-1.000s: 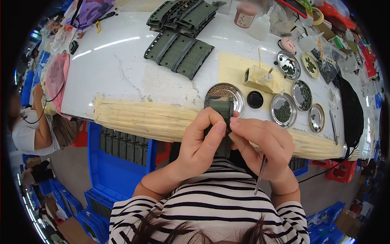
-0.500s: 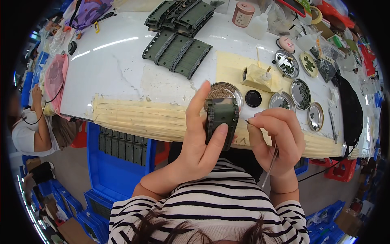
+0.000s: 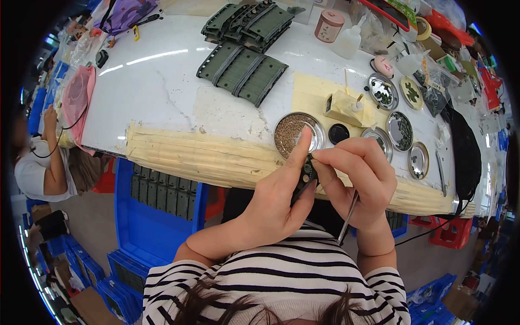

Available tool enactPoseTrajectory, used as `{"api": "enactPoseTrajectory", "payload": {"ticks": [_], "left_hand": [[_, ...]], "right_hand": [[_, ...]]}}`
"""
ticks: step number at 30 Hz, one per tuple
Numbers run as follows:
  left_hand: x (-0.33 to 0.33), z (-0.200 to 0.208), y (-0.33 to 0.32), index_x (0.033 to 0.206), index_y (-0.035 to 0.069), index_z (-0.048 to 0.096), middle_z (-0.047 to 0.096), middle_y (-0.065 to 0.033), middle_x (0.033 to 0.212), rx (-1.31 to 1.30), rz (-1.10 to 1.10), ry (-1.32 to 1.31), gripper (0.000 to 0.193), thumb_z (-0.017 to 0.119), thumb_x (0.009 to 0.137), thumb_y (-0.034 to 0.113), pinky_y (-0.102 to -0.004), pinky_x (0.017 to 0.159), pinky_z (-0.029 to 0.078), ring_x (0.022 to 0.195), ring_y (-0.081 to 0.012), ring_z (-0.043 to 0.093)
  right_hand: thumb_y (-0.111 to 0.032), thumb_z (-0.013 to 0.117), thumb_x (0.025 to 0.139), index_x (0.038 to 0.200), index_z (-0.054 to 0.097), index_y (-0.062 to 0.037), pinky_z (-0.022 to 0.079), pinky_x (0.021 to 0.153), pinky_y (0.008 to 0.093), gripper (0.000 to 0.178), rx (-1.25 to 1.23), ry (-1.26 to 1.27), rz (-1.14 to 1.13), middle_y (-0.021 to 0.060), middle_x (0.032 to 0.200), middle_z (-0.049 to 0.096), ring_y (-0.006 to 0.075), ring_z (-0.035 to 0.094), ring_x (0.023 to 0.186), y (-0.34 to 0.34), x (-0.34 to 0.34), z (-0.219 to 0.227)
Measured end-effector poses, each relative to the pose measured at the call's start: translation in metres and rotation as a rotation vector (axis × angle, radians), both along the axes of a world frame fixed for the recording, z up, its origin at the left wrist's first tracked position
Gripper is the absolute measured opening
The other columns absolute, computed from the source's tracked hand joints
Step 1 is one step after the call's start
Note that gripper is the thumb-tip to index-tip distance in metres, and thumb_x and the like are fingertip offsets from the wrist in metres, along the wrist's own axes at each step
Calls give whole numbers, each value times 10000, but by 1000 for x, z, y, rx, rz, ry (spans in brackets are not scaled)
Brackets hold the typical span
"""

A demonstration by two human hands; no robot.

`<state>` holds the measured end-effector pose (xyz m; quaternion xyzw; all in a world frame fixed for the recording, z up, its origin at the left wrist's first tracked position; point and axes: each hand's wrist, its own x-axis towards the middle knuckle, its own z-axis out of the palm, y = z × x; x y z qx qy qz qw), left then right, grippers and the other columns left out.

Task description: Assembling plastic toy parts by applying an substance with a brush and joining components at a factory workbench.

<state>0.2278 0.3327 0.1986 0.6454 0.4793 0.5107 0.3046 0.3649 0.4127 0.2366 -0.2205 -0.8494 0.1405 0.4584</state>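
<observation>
My left hand is closed around a dark green block-shaped part, one end of which shows between thumb and fingers. The rest of that part is hidden by the hand. The thumb and forefinger of my right hand pinch together at the part's upper edge; whatever small piece they may hold is too small to make out. A thin metal tool is tucked in my right palm and slants down toward my striped shirt. Just beyond my hands lies a round metal dish of brown grains.
Ribbed green panels lie at the back, several stacked. Right of centre stand a taped box, a black round lid and dishes of small green parts. A blue crate with similar parts stands below the table's left. Another person sits far left.
The left hand has turned the green part, so its end faces up instead of its broad side. My right fingertips have moved left and now touch it.
</observation>
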Motion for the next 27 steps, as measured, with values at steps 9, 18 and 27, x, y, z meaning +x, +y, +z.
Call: {"api": "enactPoseTrajectory", "payload": {"ticks": [9,18,27], "left_hand": [[1,1,1,1415,-100,175,570,-248,929,29,10,37,723,543,795,-57,-356,662,475,699,-327,572],[0,-4,2,1417,-100,172,530,-189,716,88,51,154,744,554,780,-53,-363,589,454,610,-304,534],[1,-3,3,1412,-108,180,542,-197,741,98,38,138,746,556,770,-58,-368,596,458,626,-307,543]], "right_hand": [[-11,749,614,867,662,-23,457,506,283,268,34,-30,13,65,760,575,197,574,599,1,4,1],[-17,717,630,938,667,-28,444,502,284,312,17,-185,57,64,788,590,189,575,594,-2,13,6],[-8,745,653,930,679,-17,454,490,271,286,-63,-53,25,67,744,595,179,577,588,-6,9,3]]}}
